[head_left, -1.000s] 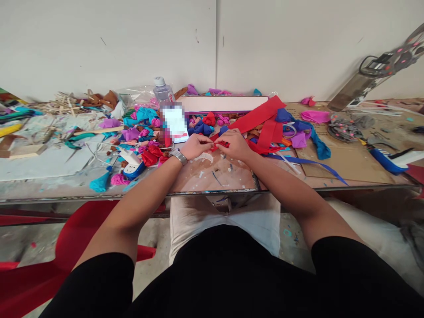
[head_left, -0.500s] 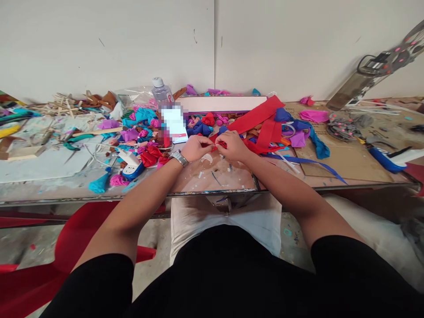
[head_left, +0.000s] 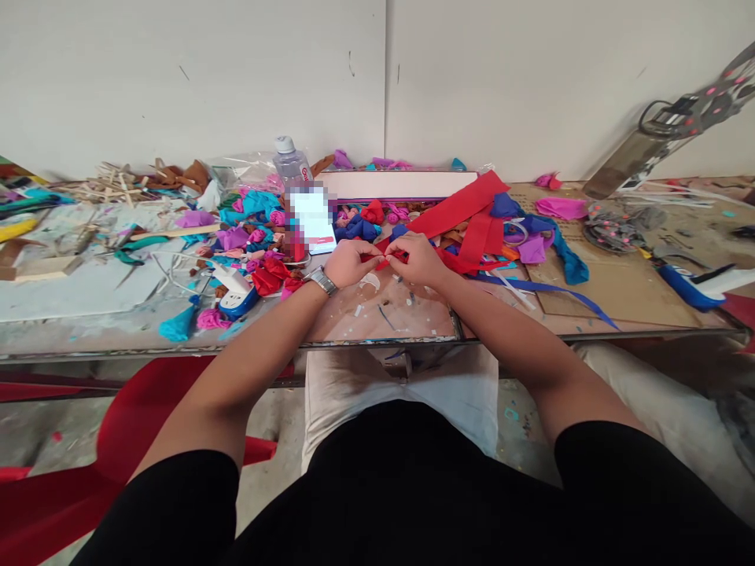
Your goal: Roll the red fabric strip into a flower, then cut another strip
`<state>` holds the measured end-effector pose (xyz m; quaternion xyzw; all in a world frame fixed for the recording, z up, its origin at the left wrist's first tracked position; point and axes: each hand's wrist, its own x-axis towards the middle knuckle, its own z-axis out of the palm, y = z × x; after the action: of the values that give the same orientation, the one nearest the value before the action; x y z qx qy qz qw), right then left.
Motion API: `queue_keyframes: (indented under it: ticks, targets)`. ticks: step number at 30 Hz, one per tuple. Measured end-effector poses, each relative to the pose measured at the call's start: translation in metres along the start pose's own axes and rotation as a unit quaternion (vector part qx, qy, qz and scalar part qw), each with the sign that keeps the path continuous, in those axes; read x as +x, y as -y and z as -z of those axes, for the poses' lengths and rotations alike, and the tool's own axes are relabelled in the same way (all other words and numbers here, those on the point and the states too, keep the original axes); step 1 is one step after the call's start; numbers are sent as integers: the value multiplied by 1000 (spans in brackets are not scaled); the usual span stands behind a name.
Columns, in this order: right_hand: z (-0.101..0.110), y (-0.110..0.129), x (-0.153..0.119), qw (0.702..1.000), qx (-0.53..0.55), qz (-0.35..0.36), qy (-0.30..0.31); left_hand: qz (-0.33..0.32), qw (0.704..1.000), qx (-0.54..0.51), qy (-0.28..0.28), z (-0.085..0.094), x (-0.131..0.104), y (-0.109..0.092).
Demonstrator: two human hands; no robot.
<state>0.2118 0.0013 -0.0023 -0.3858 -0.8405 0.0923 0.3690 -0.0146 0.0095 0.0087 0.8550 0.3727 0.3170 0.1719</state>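
My left hand (head_left: 348, 263) and my right hand (head_left: 414, 259) meet fingertip to fingertip over the table's front part. Each is closed in a pinch on a small piece of red material (head_left: 384, 258) between them, partly hidden by the fingers. A wide red strip (head_left: 463, 206) slants behind my right hand, with a second red strip (head_left: 480, 236) beside it. Blue crumpled pieces (head_left: 357, 228) lie just behind the hands. A phone with a lit screen (head_left: 312, 220) stands behind my left hand, and a blue ribbon (head_left: 554, 291) trails to the right.
A plastic bottle (head_left: 291, 167) stands behind the phone. Left are a white and blue power socket (head_left: 237, 297), green-handled pliers (head_left: 138, 248) and wooden sticks (head_left: 121, 185). Right are cardboard (head_left: 607, 295), a dark bottle (head_left: 625, 157) and a blue-white tool (head_left: 690, 284). A white wall (head_left: 236, 79) rises behind.
The view has shifted very slightly. Both hands keep their pinch in nearly the same place, with only a small change at the fingertips.
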Motion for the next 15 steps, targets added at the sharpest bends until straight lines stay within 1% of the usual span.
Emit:
queue_keyframes:
  ticks: [4, 7, 11, 15]
  targets:
    - [1, 1, 1, 1000, -19, -6, 10, 10, 1000, -7, 15, -1, 0, -1]
    - [1, 2, 2, 1000, -24, -12, 8, 26, 1000, -13, 13, -1, 0, -1]
    - [3, 2, 2, 1000, -14, -13, -3, 31, 999, -22, 3, -1, 0, 1]
    - [4, 1, 1, 1000, -6, -18, 3, 39, 999, -27, 5, 0, 0, 2]
